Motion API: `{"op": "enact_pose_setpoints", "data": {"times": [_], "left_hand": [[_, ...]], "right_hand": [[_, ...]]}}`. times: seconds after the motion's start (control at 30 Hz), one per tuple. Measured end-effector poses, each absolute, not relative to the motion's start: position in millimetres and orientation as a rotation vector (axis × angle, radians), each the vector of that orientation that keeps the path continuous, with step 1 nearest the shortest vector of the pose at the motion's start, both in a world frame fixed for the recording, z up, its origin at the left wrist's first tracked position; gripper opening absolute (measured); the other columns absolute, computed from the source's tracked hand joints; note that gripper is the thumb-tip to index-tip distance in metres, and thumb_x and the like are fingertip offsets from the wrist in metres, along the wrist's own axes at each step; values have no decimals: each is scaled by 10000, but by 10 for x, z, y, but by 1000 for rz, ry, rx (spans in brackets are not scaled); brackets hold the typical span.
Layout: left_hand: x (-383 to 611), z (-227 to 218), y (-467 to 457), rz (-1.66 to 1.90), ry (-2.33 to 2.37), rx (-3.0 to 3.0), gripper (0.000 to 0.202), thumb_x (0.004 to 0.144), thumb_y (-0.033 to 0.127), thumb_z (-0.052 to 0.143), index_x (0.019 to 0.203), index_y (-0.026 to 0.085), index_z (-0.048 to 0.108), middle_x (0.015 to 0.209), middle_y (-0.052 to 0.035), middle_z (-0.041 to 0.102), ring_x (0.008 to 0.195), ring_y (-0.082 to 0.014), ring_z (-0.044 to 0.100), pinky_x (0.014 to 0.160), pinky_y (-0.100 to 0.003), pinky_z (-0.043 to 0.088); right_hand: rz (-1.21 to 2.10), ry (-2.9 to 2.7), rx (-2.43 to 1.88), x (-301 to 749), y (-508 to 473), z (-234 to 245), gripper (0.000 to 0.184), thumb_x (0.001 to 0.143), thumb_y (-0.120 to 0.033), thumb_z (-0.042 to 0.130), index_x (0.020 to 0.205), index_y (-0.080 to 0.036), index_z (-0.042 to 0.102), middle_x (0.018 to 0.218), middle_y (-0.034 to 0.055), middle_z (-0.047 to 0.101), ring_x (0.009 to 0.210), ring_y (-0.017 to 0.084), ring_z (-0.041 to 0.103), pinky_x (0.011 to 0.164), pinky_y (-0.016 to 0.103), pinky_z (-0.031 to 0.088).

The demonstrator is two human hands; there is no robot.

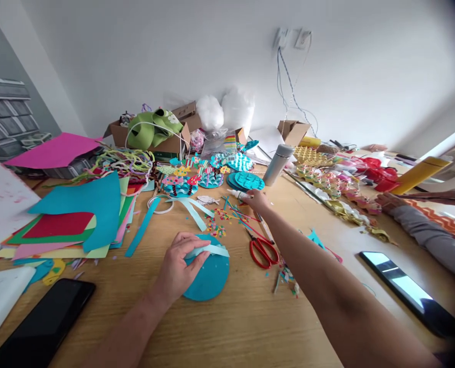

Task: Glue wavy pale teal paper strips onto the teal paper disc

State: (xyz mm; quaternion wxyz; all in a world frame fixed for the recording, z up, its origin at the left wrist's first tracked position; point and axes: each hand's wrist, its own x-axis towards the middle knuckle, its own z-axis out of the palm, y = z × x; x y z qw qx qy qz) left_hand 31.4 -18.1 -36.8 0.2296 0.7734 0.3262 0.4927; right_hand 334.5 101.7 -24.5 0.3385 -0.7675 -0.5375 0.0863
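No text, brand or number legible anywhere. White tube [240, 194]: dark marks on side, too small to read. Carton [169, 155] at back of counter [227, 337]: green side, any print too small to make out. White sheet [5, 207] at left edge: pink marks, no readable letters. White item [3, 291] below it: faint lines, not decipherable as writing. Right phone [404, 286]: bright glare on screen, nothing readable. Left phone [45, 319]: dark screen.
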Motion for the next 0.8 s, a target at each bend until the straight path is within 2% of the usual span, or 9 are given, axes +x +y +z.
{"op": "enact_pose_setpoints", "data": {"times": [0.07, 0.1, 0.13, 0.2, 0.27, 0.33, 0.43, 0.53, 0.8], "left_hand": [[314, -368, -179, 1333, 907, 2122, 155, 816, 221, 656, 955, 224, 726, 882, -45, 683, 897, -173, 616, 782, -290, 537], [312, -370, -178, 1325, 912, 2116, 160, 817, 225, 657, 962, 223, 724, 887, -46, 683, 903, -174, 615, 789, -294, 535], [310, -371, -178, 1316, 915, 2110, 165, 817, 228, 657, 969, 223, 723, 893, -47, 683, 909, -175, 614, 796, -298, 534], [305, -372, -183, 1308, 915, 2103, 169, 818, 235, 658, 974, 223, 721, 898, -47, 684, 917, -178, 611, 806, -307, 532], [301, -366, -192, 1295, 916, 2108, 166, 820, 242, 656, 971, 226, 722, 899, -46, 686, 921, -182, 609, 810, -315, 530], [300, -352, -203, 1291, 919, 2118, 159, 820, 246, 655, 962, 229, 724, 894, -44, 688, 916, -184, 608, 806, -319, 528], [303, -330, -215, 1298, 923, 2128, 149, 818, 244, 656, 948, 225, 725, 883, -43, 691, 911, -186, 610, 804, -319, 525], [306, -320, -219, 1296, 922, 2133, 145, 819, 250, 654, 945, 232, 724, 886, -42, 694, 908, -188, 614, 805, -320, 525], [305, -320, -220, 1278, 914, 2141, 154, 814, 249, 657, 949, 231, 729, 893, -49, 693, 920, -189, 612, 812, -317, 524]], "right_hand": [[171, -1402, -1996, 3237, 904, -163, 308, 680, -305, 698, 959, -181, 658, 1070, 126, 642, 1082, 301, 527, 812, 376, 437], [169, -1420, -1974, 3164, 812, -114, 274, 708, -307, 675, 956, -191, 664, 1061, 113, 649, 1053, 276, 548, 798, 350, 443], [236, -1469, -1914, 3083, 697, -65, 220, 745, -320, 643, 914, -180, 668, 961, 101, 671, 940, 242, 596, 739, 318, 455], [652, -1556, -1803, 2911, 409, 7, 232, 788, -392, 601, 799, -166, 652, 736, 57, 672, 642, 162, 611, 563, 251, 435], [1031, -1623, -1731, 2758, 99, 22, 302, 762, -462, 635, 724, -162, 636, 697, 35, 678, 472, 98, 553, 449, 211, 377], [1237, -1648, -1757, 2651, -162, -18, 346, 755, -497, 646, 692, -157, 635, 682, 29, 686, 408, 69, 516, 394, 191, 336], [1400, -1586, -1762, 2580, -378, -111, 407, 760, -553, 634, 706, -150, 646, 637, 27, 678, 376, 53, 472, 342, 179, 261], [1587, -1465, -1616, 2569, -433, -161, 436, 740, -574, 649, 692, -140, 638, 618, 17, 673, 371, 35, 430, 340, 173, 245], [1752, -1264, -1434, 2598, -433, -235, 386, 639, -484, 749, 611, -140, 576, 551, -25, 636, 349, 18, 411, 334, 156, 232]]}}
